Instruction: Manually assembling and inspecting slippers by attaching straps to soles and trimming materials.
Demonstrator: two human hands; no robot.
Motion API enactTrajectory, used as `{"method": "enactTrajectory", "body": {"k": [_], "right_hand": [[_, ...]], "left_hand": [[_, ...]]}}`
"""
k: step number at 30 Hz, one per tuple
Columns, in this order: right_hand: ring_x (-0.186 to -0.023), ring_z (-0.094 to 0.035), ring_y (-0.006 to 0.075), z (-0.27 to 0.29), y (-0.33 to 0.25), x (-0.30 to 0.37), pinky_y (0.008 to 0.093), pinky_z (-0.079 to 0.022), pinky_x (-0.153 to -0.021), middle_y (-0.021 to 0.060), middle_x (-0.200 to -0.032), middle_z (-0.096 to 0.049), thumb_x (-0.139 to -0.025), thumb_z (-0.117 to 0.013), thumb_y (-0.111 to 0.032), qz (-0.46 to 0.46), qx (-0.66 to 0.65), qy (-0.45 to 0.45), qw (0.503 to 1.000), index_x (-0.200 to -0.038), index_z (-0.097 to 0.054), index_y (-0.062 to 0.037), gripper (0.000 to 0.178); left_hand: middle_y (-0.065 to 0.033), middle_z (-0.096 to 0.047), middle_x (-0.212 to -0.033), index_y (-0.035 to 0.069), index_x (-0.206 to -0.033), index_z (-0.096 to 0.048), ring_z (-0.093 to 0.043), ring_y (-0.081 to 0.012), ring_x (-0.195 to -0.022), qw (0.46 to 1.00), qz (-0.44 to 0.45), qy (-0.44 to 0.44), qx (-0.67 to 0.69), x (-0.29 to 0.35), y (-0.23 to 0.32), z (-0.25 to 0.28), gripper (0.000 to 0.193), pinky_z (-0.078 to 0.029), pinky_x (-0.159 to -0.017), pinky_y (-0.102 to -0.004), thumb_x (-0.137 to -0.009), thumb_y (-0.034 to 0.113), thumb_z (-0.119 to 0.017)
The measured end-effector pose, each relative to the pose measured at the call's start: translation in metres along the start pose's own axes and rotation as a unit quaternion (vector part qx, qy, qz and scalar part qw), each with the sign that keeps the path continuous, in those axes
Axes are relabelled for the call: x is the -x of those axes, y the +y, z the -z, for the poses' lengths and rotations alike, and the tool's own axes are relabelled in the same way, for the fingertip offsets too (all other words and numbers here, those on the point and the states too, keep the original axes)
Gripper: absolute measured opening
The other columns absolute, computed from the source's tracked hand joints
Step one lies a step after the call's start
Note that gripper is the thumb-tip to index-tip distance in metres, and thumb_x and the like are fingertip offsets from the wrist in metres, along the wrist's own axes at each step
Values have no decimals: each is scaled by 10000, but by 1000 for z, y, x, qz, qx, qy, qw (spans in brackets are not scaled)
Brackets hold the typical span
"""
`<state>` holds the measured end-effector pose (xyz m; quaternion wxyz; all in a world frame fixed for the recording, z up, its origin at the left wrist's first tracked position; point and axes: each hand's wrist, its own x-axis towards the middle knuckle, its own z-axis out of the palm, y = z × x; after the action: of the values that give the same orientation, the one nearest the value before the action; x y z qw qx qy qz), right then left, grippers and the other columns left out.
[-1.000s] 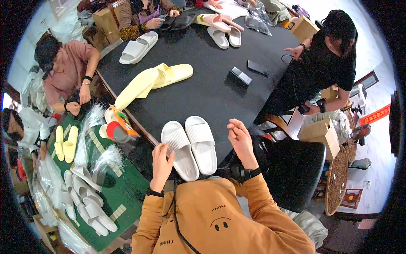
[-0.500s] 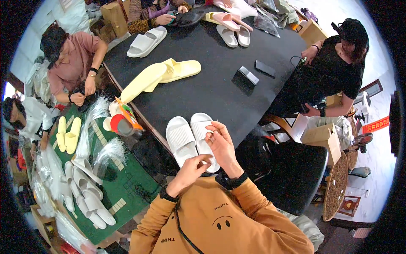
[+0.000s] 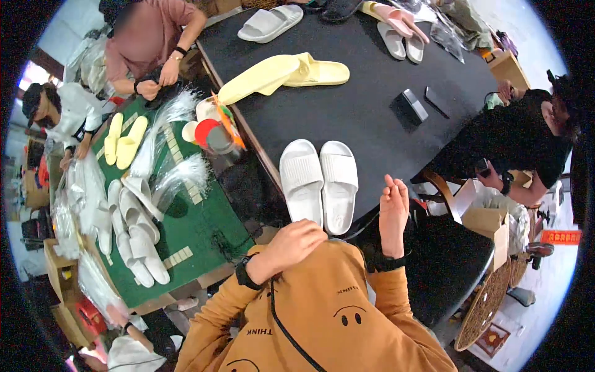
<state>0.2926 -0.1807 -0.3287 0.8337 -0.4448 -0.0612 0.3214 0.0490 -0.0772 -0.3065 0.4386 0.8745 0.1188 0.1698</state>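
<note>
A pair of white slippers (image 3: 302, 192) with ribbed straps lies side by side near the table's front edge, toes pointing away from me. My left hand (image 3: 288, 248) is at the heel of the left slipper, back of the hand up and fingers curled together. What those fingers hold, if anything, is hidden. Off to the right of the pair, my right hand (image 3: 393, 214) is raised palm up, its fingertips drawn together. Anything between them is too small to make out.
On the black table (image 3: 372, 130) lie yellow slippers (image 3: 266, 77), another white slipper (image 3: 270, 23) and a dark box (image 3: 411, 106). To the left, a green table (image 3: 211, 235) bears white slippers, yellow slippers (image 3: 127, 139) and clear plastic strands. Other people sit left and right; a black chair (image 3: 455, 260) stands close by.
My right hand has moved right, away from over the slippers, and turned palm up. The left hand stays near the heels. My view has shifted, so the tables sit differently in it.
</note>
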Motion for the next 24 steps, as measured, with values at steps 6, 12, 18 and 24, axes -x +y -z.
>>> {"method": "enactTrajectory", "body": {"k": [6,12,18,24], "right_hand": [[-770,-531,79,-8,9,12,194,-464,-715,40,-927,-596,-965,-504,-99,-67,101,15,992,-1115,-557,-46,168],[-593,-508,86,-5,20,19,219,-435,-569,69,-789,-642,-916,-506,-39,-58,342,-60,936,-1120,-468,-52,208],[-641,-628,113,4,44,17,249,-516,-596,95,-762,-674,-911,-518,-41,-98,528,-224,813,-994,-603,-5,125],[-908,-643,336,-1,62,8,375,-521,-763,195,-1014,-647,-867,-605,-68,30,582,-250,773,-1077,-581,4,223]], "left_hand": [[-78,-598,-872,40,-856,-609,-587,-259,-838,996,-72,-45,-38,11,7,-24,109,-496,-721,-363,-837,147,-617],[-89,-568,-837,39,-836,-596,-571,-274,-823,996,12,-39,-84,28,-8,-20,129,-489,-747,-369,-843,167,-606],[-104,-560,-836,31,-842,-592,-557,-287,-841,991,28,-36,-126,32,-28,-24,138,-484,-747,-372,-842,170,-603],[-127,-572,-862,13,-851,-563,-561,-312,-876,990,90,32,-108,14,-56,-29,129,-482,-767,-389,-848,138,-594]]}}
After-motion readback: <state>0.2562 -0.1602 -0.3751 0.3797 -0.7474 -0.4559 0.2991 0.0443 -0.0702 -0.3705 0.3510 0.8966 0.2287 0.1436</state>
